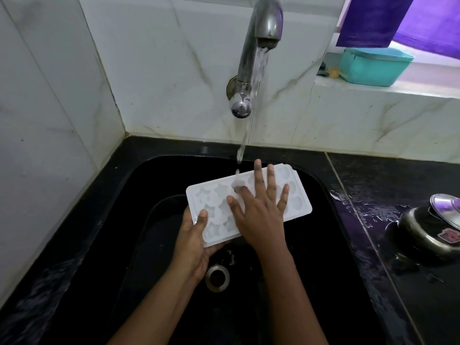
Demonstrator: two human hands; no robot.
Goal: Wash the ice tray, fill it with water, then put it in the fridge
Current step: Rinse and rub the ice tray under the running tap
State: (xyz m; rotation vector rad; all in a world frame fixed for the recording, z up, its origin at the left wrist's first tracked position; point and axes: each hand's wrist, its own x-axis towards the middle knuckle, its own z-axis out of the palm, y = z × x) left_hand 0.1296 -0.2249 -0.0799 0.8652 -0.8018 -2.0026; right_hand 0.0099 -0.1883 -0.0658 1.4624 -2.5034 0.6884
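black sink (331, 195), tap (263, 28) running — my left hand (196, 235) grips the ice tray (211, 192) by its near-left end, long axis toward the far-right corner — right hand (258, 210) spread flat on top.

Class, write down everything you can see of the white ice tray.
The ice tray is white, slightly translucent-looking plastic, a rectangle with rounded corners and star-shaped and rounder moulds. It is held moulds up above the black sink. The left hand grips its left end, thumb on top. The right hand lies flat across it, fingers spread. Tap water falls onto it.
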